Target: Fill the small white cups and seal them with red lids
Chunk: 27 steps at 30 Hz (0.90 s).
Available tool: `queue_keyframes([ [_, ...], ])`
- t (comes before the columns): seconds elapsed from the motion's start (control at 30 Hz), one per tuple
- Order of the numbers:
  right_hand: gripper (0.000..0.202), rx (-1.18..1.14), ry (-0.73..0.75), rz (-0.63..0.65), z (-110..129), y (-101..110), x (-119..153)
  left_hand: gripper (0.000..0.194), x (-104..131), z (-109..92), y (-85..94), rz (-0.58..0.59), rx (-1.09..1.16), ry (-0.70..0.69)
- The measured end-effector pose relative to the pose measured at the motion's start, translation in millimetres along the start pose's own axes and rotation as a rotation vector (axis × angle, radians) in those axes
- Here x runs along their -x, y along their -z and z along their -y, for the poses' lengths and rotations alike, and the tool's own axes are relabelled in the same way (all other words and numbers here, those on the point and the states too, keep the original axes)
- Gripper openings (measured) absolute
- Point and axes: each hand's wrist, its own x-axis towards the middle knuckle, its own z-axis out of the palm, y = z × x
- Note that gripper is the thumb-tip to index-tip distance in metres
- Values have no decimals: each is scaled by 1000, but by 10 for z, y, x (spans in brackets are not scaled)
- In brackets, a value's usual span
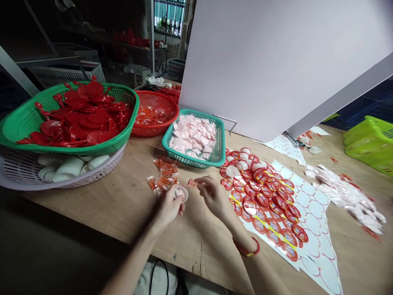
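My left hand (169, 207) is closed around a small white cup (185, 194), its thumb over the rim. Something pale pink and white lies inside the cup. To its right, my right hand (211, 193) pinches a small orange sachet (192, 182) by its end. A pile of similar orange sachets (166, 176) lies on the table just behind my left hand. Beyond it stands a teal basket (168, 144) filled with pale pink packets (193, 135). Close to my right hand are round red-rimmed lids and white cups (242, 164) in a heap.
At left, a green basket (18, 119) of red spoon-like pieces (89, 119) rests on a lilac basket (104, 176) holding white cups. A red basket (156, 98) contains more sachets. A sticker sheet (313, 229), loose pink packets (346, 196) and a lime crate (368, 143) are at right. A white panel (260, 69) stands behind.
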Motion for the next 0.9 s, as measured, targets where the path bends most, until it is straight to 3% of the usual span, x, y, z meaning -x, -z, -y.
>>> queue_keyframes([
  [0.07, 22, -78, 45, 18, 73, 25, 134, 20, -8, 39, -74, 21, -14, -7],
  [0.2, 26, 49, 102, 5, 110, -9, 270, 28, 36, 29, -180, 106, -36, -10],
  [0.33, 22, 29, 54, 13, 29, -6, 305, 44, 106, -72, -211, 221, -24, 86],
  [0.47, 27, -25, -70, -57, -22, 18, 359, 33, 122, -102, -249, 287, -17, 134],
  [0.57, 21, 135, 16, -148, -41, 4, 407, 25, 108, -67, -296, 316, -75, 93],
  [0.67, 15, 238, 114, -242, -59, -26, 447, 25, 97, -26, -345, 319, -64, 59],
  [0.77, 13, 207, 96, -340, -52, -56, 492, 32, 89, 18, -393, 283, -46, 25],
  [0.9, 16, 203, 56, -321, 1, -92, 579, 38, 68, 57, -464, 144, -52, 0],
])
